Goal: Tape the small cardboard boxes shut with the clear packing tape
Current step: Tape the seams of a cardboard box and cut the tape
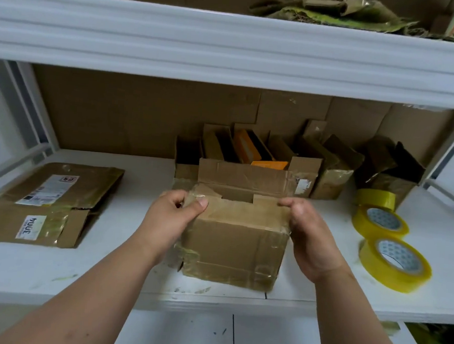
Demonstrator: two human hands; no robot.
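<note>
Two bare forearms reach forward from the bottom of the view over a white shelf (79,274). Between the hands stands a small cardboard box (232,246), near the shelf's front edge and patched with old tape. The left hand (170,219) grips the box's top left corner, thumb lying on the near flap and fingers curled round the edge. The right hand (308,239) holds the top right corner, fingers curled over the rim. The box's far flap stands upright, and the top is open between the flaps.

To the right, well apart from the box, lie three rolls of yellowish clear packing tape (395,264), close together, the farthest standing partly behind the middle one. To the left lie flattened cardboard boxes (43,204) with white labels, overlapping one another.

Just behind the held box stands a row of open small boxes (328,173); some show orange items (249,149) inside. Brown cardboard sheets line the back wall. Above runs an upper shelf (229,45) with crumpled cardboard (336,13) on top.
</note>
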